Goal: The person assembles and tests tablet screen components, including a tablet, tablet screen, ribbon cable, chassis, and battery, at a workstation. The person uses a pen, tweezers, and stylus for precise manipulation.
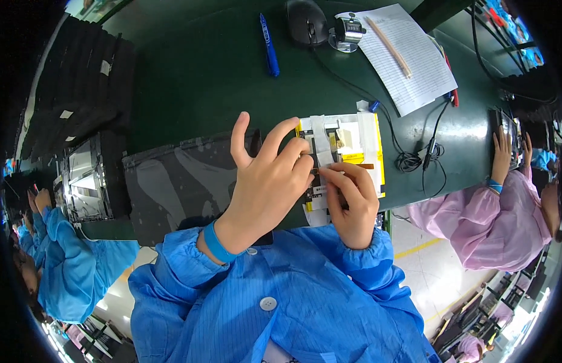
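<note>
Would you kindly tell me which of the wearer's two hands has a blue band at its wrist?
The left hand: the blue band circles its wrist, whereas the right hand shows none.

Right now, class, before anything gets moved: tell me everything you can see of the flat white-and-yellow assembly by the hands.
The flat white-and-yellow assembly is roughly rectangular, with a pale centre, yellow edging and two whitish, tape-like strips running lengthwise. A copper-coloured strip shows beside the right hand. It lies flat on the dark green table, near the person. Fingers of the left hand and right hand meet over its left part, hiding some of it; its exact material is unclear.
</note>
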Action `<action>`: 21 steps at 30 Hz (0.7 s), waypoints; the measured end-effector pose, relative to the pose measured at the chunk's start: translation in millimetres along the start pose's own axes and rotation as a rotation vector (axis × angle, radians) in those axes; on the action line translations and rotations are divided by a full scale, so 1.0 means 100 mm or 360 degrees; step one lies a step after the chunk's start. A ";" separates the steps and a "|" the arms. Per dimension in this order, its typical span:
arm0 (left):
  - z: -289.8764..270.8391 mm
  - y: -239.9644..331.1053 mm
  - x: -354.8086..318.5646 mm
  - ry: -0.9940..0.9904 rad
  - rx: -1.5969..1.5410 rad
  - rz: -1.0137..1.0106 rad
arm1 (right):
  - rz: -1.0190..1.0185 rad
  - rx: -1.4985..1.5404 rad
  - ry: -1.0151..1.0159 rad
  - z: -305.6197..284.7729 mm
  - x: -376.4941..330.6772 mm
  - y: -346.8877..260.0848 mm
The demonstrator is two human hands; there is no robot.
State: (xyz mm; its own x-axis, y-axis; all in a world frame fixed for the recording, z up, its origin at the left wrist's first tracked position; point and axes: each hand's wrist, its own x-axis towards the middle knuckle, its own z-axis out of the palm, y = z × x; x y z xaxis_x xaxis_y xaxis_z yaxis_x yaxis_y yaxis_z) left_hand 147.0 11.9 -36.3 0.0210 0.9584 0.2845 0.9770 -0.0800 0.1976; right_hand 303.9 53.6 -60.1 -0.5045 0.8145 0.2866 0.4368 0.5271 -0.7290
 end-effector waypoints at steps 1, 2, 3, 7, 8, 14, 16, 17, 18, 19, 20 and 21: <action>0.00 0.00 0.00 -0.0002 0.0000 -0.0004 | 0.0000 0.0002 -0.0004 0.00 0.00 0.00; 0.00 0.00 0.00 -0.0009 0.0009 0.0010 | -0.0042 -0.0033 -0.0024 0.01 0.00 0.00; 0.01 0.00 0.00 -0.0015 0.0017 0.0024 | -0.0086 -0.0067 -0.0043 0.01 0.00 0.01; 0.06 -0.02 -0.02 0.0020 0.0073 0.0064 | -0.0139 -0.0096 -0.0096 0.01 -0.01 0.04; 0.06 -0.02 -0.02 0.0018 0.0069 0.0063 | -0.0192 -0.0198 -0.0125 0.01 -0.02 0.03; 0.03 0.01 -0.04 0.0000 0.0029 0.0037 | -0.0324 -0.0446 -0.0232 -0.01 -0.01 0.01; 0.01 0.02 -0.05 0.0010 -0.0011 0.0014 | -0.0361 -0.0490 -0.0249 -0.02 0.03 -0.01; -0.01 0.02 -0.06 -0.0008 -0.0037 -0.0010 | -0.0381 -0.0459 -0.0282 -0.03 0.04 -0.01; -0.04 0.02 -0.06 -0.0023 -0.0061 -0.0037 | -0.0407 -0.0431 -0.0316 -0.05 0.07 -0.01; -0.10 0.02 -0.07 -0.0001 -0.0053 -0.0035 | -0.0385 -0.0351 -0.0362 -0.10 0.11 -0.01; -0.21 0.02 -0.07 0.0039 -0.0179 -0.0086 | -0.0406 -0.0357 -0.0352 -0.16 0.18 -0.01; -0.33 0.00 -0.08 0.0077 -0.0309 -0.0128 | -0.0373 -0.0402 -0.0244 -0.23 0.29 0.00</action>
State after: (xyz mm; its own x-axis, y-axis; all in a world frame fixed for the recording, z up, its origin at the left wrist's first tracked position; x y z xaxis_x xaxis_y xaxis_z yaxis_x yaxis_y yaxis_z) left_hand 139.6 -5.3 -7.7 -0.0700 0.9500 0.3044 0.9157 -0.0598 0.3973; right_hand 306.1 83.0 -37.9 -0.7098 0.6289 0.3172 0.4565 0.7537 -0.4729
